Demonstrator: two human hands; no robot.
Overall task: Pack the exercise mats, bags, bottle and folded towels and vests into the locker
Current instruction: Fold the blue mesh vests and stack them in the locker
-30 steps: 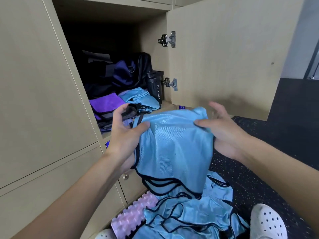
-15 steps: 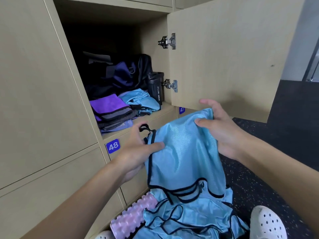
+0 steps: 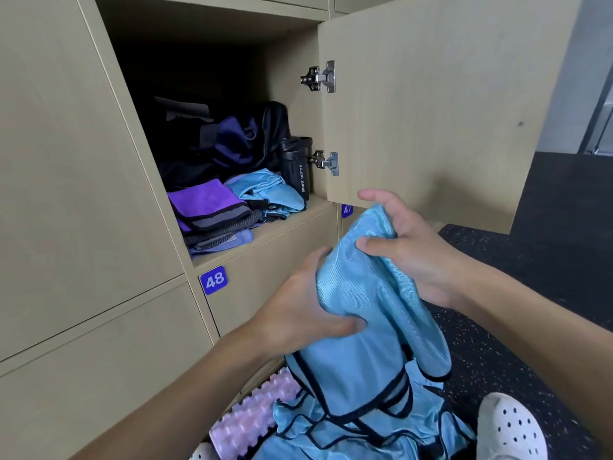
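The vest is now doubled narrower, left hand and right hand each with a grip on it; halve it squarely before the locker.

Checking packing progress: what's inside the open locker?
Dark bag at back, black sport bottle at right, stacked purple and grey towels in front, folded blue vest beside them. Behind the bag is hidden.

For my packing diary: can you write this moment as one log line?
stage: packing | left hand: grips blue vest | right hand: pinches its top | locker: open, bottle inside | floor: more vests
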